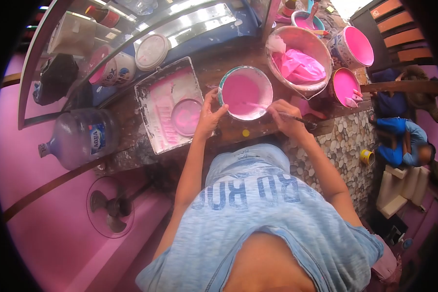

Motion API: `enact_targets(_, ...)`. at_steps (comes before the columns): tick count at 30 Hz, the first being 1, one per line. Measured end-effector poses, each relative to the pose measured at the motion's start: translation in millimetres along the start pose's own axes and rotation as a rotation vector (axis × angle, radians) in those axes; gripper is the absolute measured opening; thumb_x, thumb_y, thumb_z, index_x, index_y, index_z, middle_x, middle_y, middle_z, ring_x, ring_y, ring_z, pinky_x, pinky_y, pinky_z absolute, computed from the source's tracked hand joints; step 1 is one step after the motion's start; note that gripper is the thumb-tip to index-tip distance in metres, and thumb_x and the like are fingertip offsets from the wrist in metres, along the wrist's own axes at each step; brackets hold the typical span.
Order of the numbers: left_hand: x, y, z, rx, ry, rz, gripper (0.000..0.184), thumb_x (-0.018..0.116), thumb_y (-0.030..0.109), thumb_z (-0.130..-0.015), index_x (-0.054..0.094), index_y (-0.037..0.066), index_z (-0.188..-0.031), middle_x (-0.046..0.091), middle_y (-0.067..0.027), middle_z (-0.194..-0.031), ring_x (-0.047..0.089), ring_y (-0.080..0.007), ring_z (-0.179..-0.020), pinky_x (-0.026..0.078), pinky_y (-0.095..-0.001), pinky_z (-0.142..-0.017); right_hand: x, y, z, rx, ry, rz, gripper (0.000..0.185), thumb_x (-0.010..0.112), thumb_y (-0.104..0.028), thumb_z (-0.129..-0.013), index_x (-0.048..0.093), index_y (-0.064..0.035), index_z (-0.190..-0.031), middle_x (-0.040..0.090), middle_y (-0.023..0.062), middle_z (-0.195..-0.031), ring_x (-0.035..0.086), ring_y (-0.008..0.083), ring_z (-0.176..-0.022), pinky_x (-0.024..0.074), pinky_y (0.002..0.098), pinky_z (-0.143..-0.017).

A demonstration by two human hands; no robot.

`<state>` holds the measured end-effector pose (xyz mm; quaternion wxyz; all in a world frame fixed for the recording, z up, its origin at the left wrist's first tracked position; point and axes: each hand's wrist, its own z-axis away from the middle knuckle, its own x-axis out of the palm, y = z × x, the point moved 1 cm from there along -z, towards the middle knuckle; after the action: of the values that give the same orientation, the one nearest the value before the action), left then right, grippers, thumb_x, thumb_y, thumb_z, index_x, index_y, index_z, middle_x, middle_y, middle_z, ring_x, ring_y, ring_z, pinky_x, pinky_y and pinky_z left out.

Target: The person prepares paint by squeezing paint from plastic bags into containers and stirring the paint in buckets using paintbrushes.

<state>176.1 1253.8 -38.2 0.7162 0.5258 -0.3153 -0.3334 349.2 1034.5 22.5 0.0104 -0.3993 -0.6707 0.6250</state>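
Note:
A round white tub [242, 93] with pink paint inside stands on the worn wooden table, a little right of the paint tray. My left hand [210, 115] holds the left side of its rim. In my right hand [288, 118] is a brush [299, 119], its dark handle pointing right and its pink-coated end reaching into the tub. The paint-smeared tray [155, 92] lies to the left, with a round pink-stained lid [187, 117] in it.
Behind the tub stand a large bucket [280, 73] with a pink bag and several pink paint containers [359, 46]. A water jug [86, 137] lies at the left, below a glass cabinet. A person in blue [411, 141] sits at the far right.

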Motion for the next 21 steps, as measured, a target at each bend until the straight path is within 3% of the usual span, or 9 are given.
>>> enact_targets(1,-1.9,-7.6,0.0,0.012,-0.005,-0.027,0.044,0.074,0.013,-0.085,0.052,0.008,-0.122,0.048,-0.0049,-0.133,0.051,-0.0144,-0.117,0.049,-0.03,-0.093,-5.6,6.5,-1.9,-0.029,0.056,0.086,0.006,0.064,0.0,-0.089,0.066,0.0028,-0.093,0.065,0.014,-0.088,0.066,0.0289,-0.072,0.0529,0.0354,-0.065)
enact_targets(4,4.8,3.6,0.2,-0.005,-0.039,-0.008,0.034,0.075,0.018,-0.084,0.056,0.008,-0.11,0.042,-0.0085,-0.141,0.039,-0.0227,-0.133,0.03,-0.0379,-0.111,-16.0,-3.0,-3.3,-0.038,0.024,0.162,0.006,0.062,-0.002,-0.09,0.067,0.0023,-0.092,0.065,0.014,-0.088,0.066,0.0295,-0.073,0.0521,0.0357,-0.064)
enact_targets(10,13.0,12.5,-0.6,0.026,-0.039,-0.043,0.034,0.075,0.018,-0.084,0.057,0.006,-0.11,0.042,-0.0091,-0.142,0.038,-0.0229,-0.133,0.03,-0.0368,-0.111,-0.9,-19.8,-6.0,-0.03,-0.115,-0.049,0.011,0.062,-0.002,-0.09,0.066,0.0021,-0.099,0.061,0.0139,-0.086,0.065,0.0285,-0.072,0.0508,0.0366,-0.064)
enact_targets(13,16.6,17.7,0.6,0.03,-0.062,-0.011,0.035,0.075,0.019,-0.084,0.057,0.006,-0.111,0.042,-0.0097,-0.142,0.038,-0.0233,-0.134,0.029,-0.0371,-0.111,0.0,-16.1,-24.6,-0.055,0.137,-0.008,0.009,0.062,-0.002,-0.091,0.067,0.0025,-0.096,0.061,0.0143,-0.083,0.065,0.0286,-0.071,0.0507,0.0366,-0.063)
enact_targets(16,15.4,15.7,2.7,0.056,-0.04,-0.072,0.039,0.075,0.017,-0.085,0.054,0.008,-0.116,0.042,-0.0064,-0.143,0.046,-0.0178,-0.126,0.042,-0.0346,-0.103,-12.1,-11.4,-7.3,0.056,-0.004,0.071,0.007,0.063,-0.002,-0.09,0.067,0.0033,-0.093,0.061,0.0144,-0.083,0.065,0.0293,-0.073,0.051,0.0362,-0.065)
enact_targets(19,15.5,14.7,3.4,0.037,-0.03,-0.034,0.038,0.075,0.023,-0.083,0.058,0.005,-0.112,0.041,-0.01,-0.143,0.037,-0.0237,-0.135,0.027,-0.0385,-0.112,-2.6,-19.7,-1.2,0.004,-0.023,-0.008,0.007,0.064,-0.001,-0.089,0.067,0.004,-0.093,0.064,0.0144,-0.086,0.065,0.03,-0.074,0.0513,0.0345,-0.066)
enact_targets(21,14.2,11.0,3.4,0.053,-0.054,-0.098,0.039,0.075,0.018,-0.085,0.055,0.006,-0.116,0.042,-0.0077,-0.143,0.043,-0.0205,-0.13,0.036,-0.0366,-0.108,2.1,-19.8,-13.5,0.017,0.019,-0.083,0.006,0.064,0.0,-0.089,0.067,0.0039,-0.093,0.064,0.0144,-0.087,0.065,0.0306,-0.074,0.0515,0.0342,-0.066)
